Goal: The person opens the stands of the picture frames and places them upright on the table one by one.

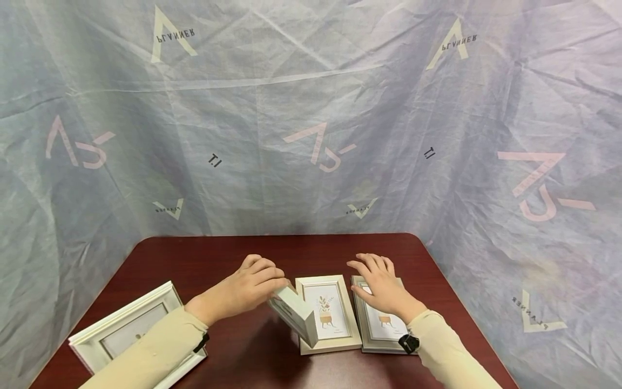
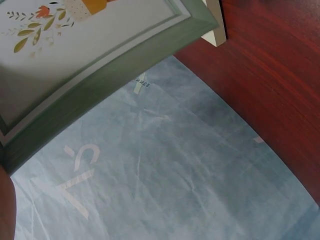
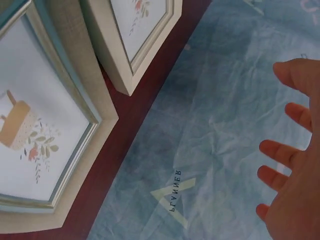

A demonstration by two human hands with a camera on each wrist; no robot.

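Note:
My left hand (image 1: 255,283) grips the top of a pale green-edged picture frame (image 1: 296,316), lifted and tilted over the table. In the left wrist view its plant-print front and green border show. Beneath and beside it lies a cream picture frame (image 1: 335,316) with a potted-plant print, partly covered by the held one. Fingers spread and loosely bent, my right hand (image 1: 384,283) hovers over another picture frame (image 1: 376,324) to the right. That frame sits on a second one whose edge shows along its left side. Nothing is in the right hand.
A larger whitish picture frame (image 1: 131,319) leans at the left, partly behind my left sleeve (image 1: 155,346). The dark red table (image 1: 218,251) has a rounded far edge. Grey printed cloth (image 1: 262,162) hangs around its back and sides.

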